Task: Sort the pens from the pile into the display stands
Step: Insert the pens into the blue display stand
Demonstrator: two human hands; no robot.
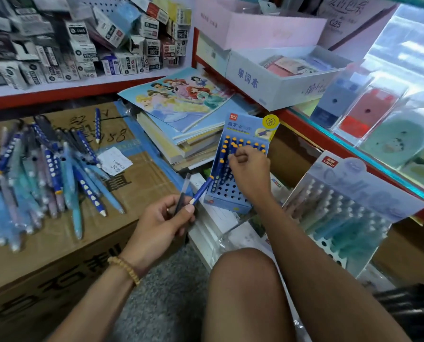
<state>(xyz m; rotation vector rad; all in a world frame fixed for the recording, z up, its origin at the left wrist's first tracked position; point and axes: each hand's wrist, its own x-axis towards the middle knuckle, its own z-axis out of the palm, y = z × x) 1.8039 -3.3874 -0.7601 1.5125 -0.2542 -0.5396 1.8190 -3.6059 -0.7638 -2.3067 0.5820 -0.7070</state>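
Over the blue display stand [233, 169], the right hand [248, 169] pinches — apparently — a seated pen's top. The left hand [166, 218], nearer the pile [45, 174], grips two pens [202, 190] — tips slanting up-right toward the empty holes.

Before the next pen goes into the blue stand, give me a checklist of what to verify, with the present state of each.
1. Left hand has pens ready: ok, it holds a dark blue pen and a darker pen.
2. Right hand free to take one: not ok, its fingers pinch a pen top in the blue stand.
3. Empty holes left in the stand: ok, the lower rows show open holes.
4. That pen seated fully: cannot tell, the hand hides it.
5. Pile left to sort: ok, many pens lie on the cardboard box.
6. Second stand has room: ok, open holes show at its lower edge.
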